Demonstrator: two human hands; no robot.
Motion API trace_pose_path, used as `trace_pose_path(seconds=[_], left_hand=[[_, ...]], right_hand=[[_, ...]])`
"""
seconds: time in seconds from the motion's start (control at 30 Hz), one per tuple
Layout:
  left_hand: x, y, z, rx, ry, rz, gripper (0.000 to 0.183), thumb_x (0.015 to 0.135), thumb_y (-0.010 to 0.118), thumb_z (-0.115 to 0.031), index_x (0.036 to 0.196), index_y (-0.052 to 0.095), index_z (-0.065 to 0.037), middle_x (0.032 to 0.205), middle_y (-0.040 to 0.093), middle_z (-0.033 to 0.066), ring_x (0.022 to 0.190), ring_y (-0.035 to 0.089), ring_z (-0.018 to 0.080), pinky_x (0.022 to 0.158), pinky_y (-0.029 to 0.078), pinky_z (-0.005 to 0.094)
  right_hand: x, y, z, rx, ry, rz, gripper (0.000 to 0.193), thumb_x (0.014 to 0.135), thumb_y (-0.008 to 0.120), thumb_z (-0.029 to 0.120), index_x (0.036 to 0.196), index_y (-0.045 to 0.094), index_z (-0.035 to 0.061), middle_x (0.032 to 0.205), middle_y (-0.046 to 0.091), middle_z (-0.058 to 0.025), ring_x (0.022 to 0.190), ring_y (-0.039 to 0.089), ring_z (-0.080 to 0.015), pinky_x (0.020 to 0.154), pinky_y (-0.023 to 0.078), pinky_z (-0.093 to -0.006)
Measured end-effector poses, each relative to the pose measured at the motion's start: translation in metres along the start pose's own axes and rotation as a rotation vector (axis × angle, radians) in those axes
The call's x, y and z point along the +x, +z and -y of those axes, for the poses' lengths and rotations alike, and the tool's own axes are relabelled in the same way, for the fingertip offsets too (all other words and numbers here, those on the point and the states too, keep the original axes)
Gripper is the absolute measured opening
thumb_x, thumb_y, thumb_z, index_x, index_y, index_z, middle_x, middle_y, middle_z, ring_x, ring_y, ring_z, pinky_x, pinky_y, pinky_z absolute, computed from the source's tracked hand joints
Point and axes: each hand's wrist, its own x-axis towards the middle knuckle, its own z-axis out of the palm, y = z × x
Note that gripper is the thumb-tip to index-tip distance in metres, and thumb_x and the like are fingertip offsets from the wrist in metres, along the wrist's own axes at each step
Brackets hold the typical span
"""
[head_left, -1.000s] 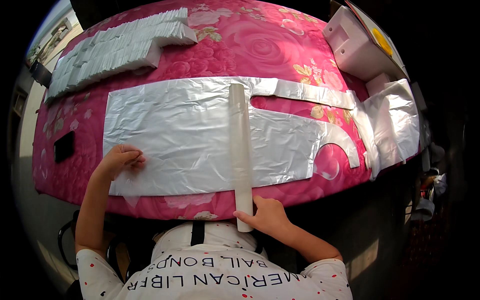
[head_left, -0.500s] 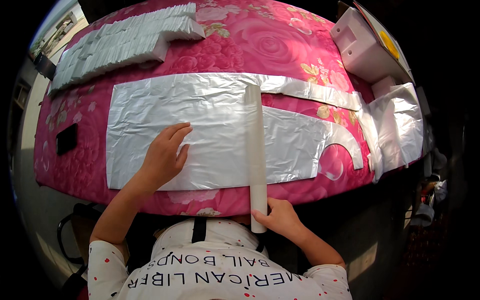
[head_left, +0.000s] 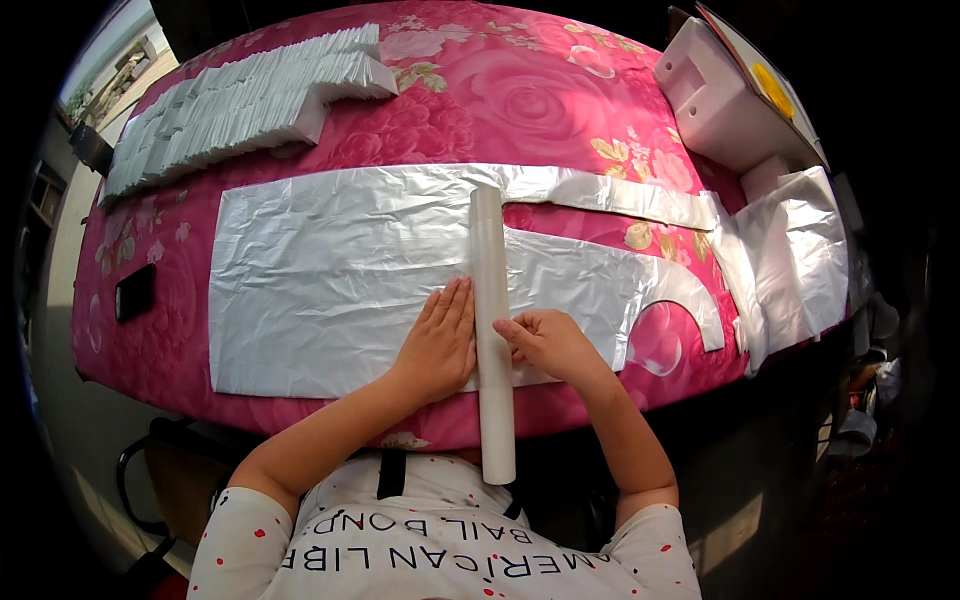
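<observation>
A silvery-white plastic sheet lies spread and lightly creased, with two strap-like ends reaching right around cut-out gaps. Across it stands a long off-white tube, its near end jutting past the table edge towards my body. My left hand rests flat on the sheet, fingers stretched and held together, right against the tube's left side. On the other side, my right hand is closed at the tube, its thumb over the tube's right edge. Its other fingers are curled and partly hidden.
A pink flowered cloth covers the table. Folded white packets lie stacked at the far left, above a black phone. More silvery plastic hangs over the right edge, below a white foam box.
My left hand has moved right and come up beside the tube. My right hand has slid from the tube's near end up to its middle. The tube has shifted slightly left.
</observation>
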Motion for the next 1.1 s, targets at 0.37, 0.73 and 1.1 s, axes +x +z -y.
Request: trace_pose_path(seconds=[0.37,0.73,1.1], left_hand=[[0.001,0.001,0.000,-0.016,-0.014,0.000,0.058,0.084,0.040,-0.017,0.132,0.028,0.012,0.139,0.026,0.0280,0.133,0.022,0.0383,0.110,0.015,0.0442],[0.001,0.007,0.000,-0.009,-0.003,-0.035,0.059,0.082,0.040,-0.019,0.130,0.030,0.014,0.139,0.028,0.0280,0.132,0.023,0.0376,0.110,0.015,0.0434],[0.002,0.001,0.000,-0.325,0.014,-0.101,0.057,0.088,0.040,-0.025,0.129,0.031,0.013,0.140,0.027,0.0274,0.132,0.025,0.0361,0.109,0.016,0.0432]], right_hand=[[0.159,-0.038,0.021,1.593,-0.174,-0.149,0.021,0.088,0.053,0.017,0.104,0.050,0.0042,0.099,0.057,-0.0113,0.092,0.056,-0.0240,0.081,0.047,-0.0367],[0.108,-0.250,-0.035,1.547,-0.615,-0.720,0.026,0.094,0.041,0.016,0.113,0.052,0.0028,0.116,0.059,-0.0113,0.105,0.057,-0.0255,0.088,0.048,-0.0430],[0.065,0.082,0.152,0.051,-0.671,0.011,0.036,0.095,0.044,0.022,0.123,0.050,0.0008,0.102,0.060,-0.0154,0.097,0.055,-0.0169,0.086,0.041,-0.0283]])
